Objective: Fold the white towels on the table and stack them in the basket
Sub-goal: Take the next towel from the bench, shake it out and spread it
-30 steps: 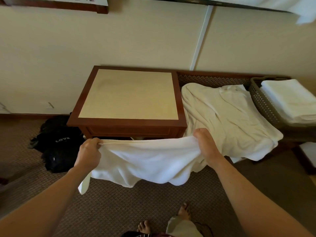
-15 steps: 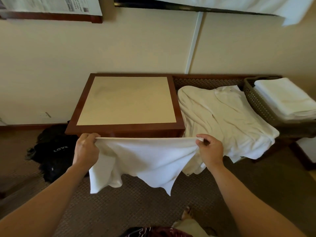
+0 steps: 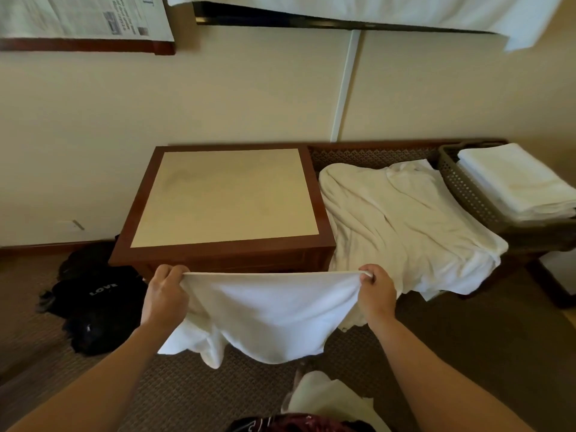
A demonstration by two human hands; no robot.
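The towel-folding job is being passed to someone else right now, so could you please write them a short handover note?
Left hand and right hand each grip one end of the held towel, its top edge stretched taut in front of the wooden table, the rest hanging unfolded.
Unfolded pile lies on the bench right of the table.
Basket at far right holds a stack of folded towels.
Done: that stack. Left: fold the held towel, add it to the basket, then work through the pile.
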